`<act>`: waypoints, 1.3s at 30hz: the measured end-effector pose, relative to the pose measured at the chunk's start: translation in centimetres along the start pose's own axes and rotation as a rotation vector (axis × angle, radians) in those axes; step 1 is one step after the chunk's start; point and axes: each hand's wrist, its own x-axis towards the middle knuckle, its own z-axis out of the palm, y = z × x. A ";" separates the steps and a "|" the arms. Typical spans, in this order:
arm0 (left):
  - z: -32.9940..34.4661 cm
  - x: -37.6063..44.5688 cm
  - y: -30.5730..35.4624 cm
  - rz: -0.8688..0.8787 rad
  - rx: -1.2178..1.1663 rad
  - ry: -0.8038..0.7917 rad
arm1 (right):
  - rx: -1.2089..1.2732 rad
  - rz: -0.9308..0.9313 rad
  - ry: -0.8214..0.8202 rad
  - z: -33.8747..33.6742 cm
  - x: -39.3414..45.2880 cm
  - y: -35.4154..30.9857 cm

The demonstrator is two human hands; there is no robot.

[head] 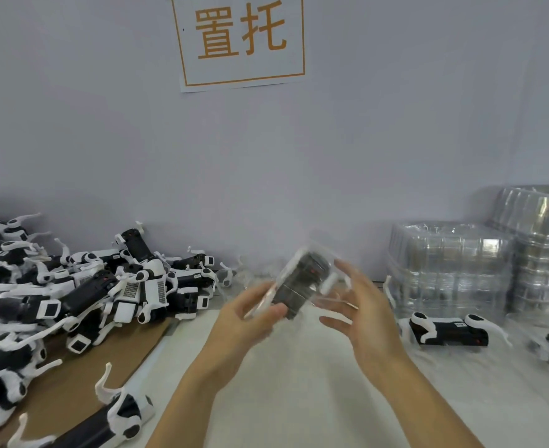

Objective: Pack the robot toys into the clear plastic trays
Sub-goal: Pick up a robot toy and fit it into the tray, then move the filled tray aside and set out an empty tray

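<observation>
Robot toy (pixel 299 286) sits in a clear tray (pixel 328 286), pinched by left hand (pixel 250 318); right hand (pixel 360 312) spread open; pile (pixel 72 292) at nine o'clock remains unpacked.

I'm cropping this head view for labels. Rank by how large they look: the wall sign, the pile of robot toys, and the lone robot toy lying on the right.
1. Pile of robot toys, sprawling across the left.
2. Wall sign.
3. Lone robot toy, clearly smallest.
</observation>
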 end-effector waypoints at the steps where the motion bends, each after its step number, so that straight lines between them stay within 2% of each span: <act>1: 0.1 0.0 0.2 0.047 0.127 0.011 | 0.093 0.095 0.002 -0.4 0.1 -0.4; 5: -0.1 0.0 1.1 0.223 0.582 0.110 | 0.210 0.367 0.095 -3.6 1.0 -1.4; 7: 0.6 0.0 2.0 0.285 0.789 0.090 | 0.219 0.374 0.097 -5.5 1.3 -2.0; 8: 1.4 -0.1 2.3 0.321 0.855 0.073 | 0.146 0.342 0.070 -6.1 1.5 -2.2; 11: 5.5 -0.6 2.8 0.504 0.876 0.023 | -0.122 0.245 0.033 -6.5 1.4 -3.4; 13: 8.0 -0.8 2.6 0.553 0.773 -0.006 | -0.156 0.190 0.153 -8.0 1.5 -4.6; 16: 9.5 -0.7 2.2 0.355 0.518 -0.061 | -0.221 0.149 0.349 -12.2 1.6 -6.1; 19: 8.8 -0.2 0.8 0.263 0.533 -0.054 | -0.322 0.186 0.461 -16.3 2.5 -5.7; 22: 6.9 0.4 -0.1 0.224 0.586 0.008 | -0.658 0.189 0.533 -17.3 3.1 -4.6; 24: 5.5 0.7 -0.7 0.147 0.607 0.072 | -0.952 0.111 0.602 -16.7 3.1 -4.5; 26: 4.4 0.8 -1.7 0.078 0.662 0.132 | -1.121 -0.036 0.671 -15.1 3.0 -5.3; 27: 4.1 0.8 -2.2 0.054 0.692 0.158 | -1.164 -0.107 0.640 -13.9 2.8 -5.7; 29: 3.7 0.8 -3.2 0.016 0.741 0.198 | -1.157 -0.169 0.366 -11.1 2.4 -6.3; 31: 3.5 1.0 -4.0 -0.016 0.782 0.225 | -1.175 -0.075 0.035 -7.9 1.6 -5.8; 32: 3.4 1.2 -4.5 -0.020 0.820 0.238 | -1.263 -0.013 -0.060 -6.7 1.4 -5.1; 33: 3.3 1.4 -4.9 -0.021 0.875 0.256 | -1.379 0.009 -0.100 -5.8 1.2 -4.3; 35: 2.6 2.2 -5.6 -0.024 1.020 0.308 | -1.505 -0.030 -0.071 -5.6 1.3 -3.4; 37: 1.5 3.4 -6.2 -0.040 1.181 0.342 | -1.431 -0.011 -0.002 -6.6 1.5 -3.8; 39: -0.1 4.9 -6.6 -0.080 1.286 0.330 | -1.331 0.041 -0.018 -7.7 1.8 -4.4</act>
